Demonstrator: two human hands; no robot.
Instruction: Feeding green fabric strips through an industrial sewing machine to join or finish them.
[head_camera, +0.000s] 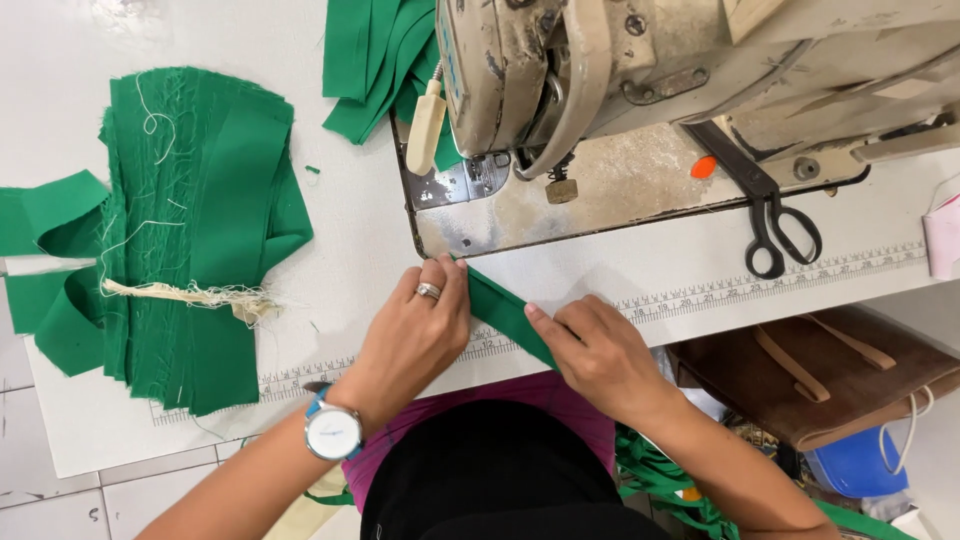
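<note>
Head view shows our green strip lying on the tabletop, slanting up-left toward the sewing machine, our left hand pinching its upper end, nearer the needle, right hand pressing lower down.

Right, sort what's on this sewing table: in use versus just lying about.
In use:
left hand and right hand, pressing the folded green strip
sewing machine

Lying about:
stacked green pieces
black scissors
brown bag
green pile behind the machine
</note>
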